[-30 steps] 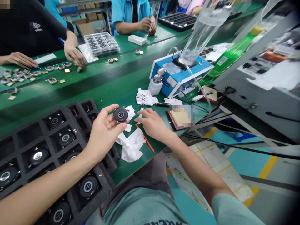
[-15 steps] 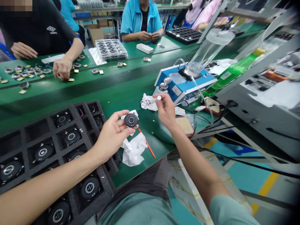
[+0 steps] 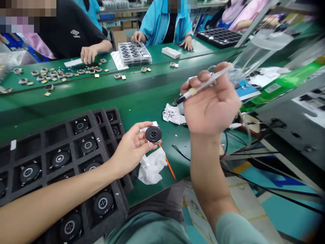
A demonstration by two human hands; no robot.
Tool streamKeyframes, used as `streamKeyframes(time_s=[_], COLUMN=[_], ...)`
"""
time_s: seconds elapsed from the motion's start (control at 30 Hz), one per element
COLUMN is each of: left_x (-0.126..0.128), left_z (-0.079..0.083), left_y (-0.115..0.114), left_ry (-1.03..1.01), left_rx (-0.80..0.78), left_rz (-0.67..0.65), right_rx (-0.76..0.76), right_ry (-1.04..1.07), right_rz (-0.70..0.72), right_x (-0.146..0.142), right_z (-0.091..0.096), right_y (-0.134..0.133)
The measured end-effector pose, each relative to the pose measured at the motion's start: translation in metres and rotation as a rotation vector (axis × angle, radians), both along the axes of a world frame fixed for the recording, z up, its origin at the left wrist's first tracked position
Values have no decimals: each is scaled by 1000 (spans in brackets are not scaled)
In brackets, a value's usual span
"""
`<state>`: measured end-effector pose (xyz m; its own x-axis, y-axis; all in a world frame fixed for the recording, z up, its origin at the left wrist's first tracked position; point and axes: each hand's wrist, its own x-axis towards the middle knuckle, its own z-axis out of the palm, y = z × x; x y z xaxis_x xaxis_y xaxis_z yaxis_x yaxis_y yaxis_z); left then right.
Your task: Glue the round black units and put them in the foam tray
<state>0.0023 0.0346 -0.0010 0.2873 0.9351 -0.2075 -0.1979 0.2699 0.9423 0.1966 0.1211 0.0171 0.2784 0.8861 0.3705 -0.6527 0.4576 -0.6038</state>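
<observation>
My left hand (image 3: 134, 144) grips a round black smartwatch body (image 3: 153, 134) by its edge, with the ringed sensor back facing up. Off to the right and higher, my right hand (image 3: 210, 98) is turned palm up, its fingers curled over a slim translucent tube with a black end (image 3: 180, 99). That end points down and left, and the tube's exact kind is unclear. Below the watch body lie a crumpled white tissue (image 3: 152, 167) and an orange stick (image 3: 170, 167). Another tissue, with dark specks (image 3: 173, 114), rests beneath the tube's tip.
A black foam tray (image 3: 100, 149) of watch bodies fills the left. Behind my right hand stand a blue machine (image 3: 247, 90) and a green bottle (image 3: 281, 83). Black cables (image 3: 181, 153) cross the right side. Co-workers sit across the bench, near a clear compartment box (image 3: 134, 53).
My right hand has risen toward me and rolled palm up, bringing the tube with it. My left hand still holds the watch body. The view has swung slightly left.
</observation>
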Motion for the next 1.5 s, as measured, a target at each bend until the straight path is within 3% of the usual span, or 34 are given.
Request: streamKeyframes(time_s=[0.1, 0.3, 0.43, 0.77, 0.93, 1.17, 1.37, 1.5], left_x=[1, 3, 3, 4, 4, 3, 4, 4], left_z=[-1, -4, -5, -3, -3, -3, -2, -2], left_y=[1, 5, 6, 6, 6, 6, 6, 5], left_ry=[-2, 0, 17, 30, 37, 38, 48, 41], left_rx=[-33, -115, -134, -133, -130, -137, -139, -137], left_rz=[9, 3, -2, -2, -9, -14, -5, -1], right_rx=[-7, 187, 48, 70, 65, 195, 52, 70], right_ry=[147, 302, 167, 180, 164, 76, 66, 103], right_rz=[206, 505, 621, 740, 735, 733, 670, 685], right_x=[-13, -15, -5, 2, 3, 1, 3, 3], right_z=[10, -6, -7, -22, -29, -34, -30, -28], right_y=[-12, -13, -18, -17, -14, -1, -12, -16])
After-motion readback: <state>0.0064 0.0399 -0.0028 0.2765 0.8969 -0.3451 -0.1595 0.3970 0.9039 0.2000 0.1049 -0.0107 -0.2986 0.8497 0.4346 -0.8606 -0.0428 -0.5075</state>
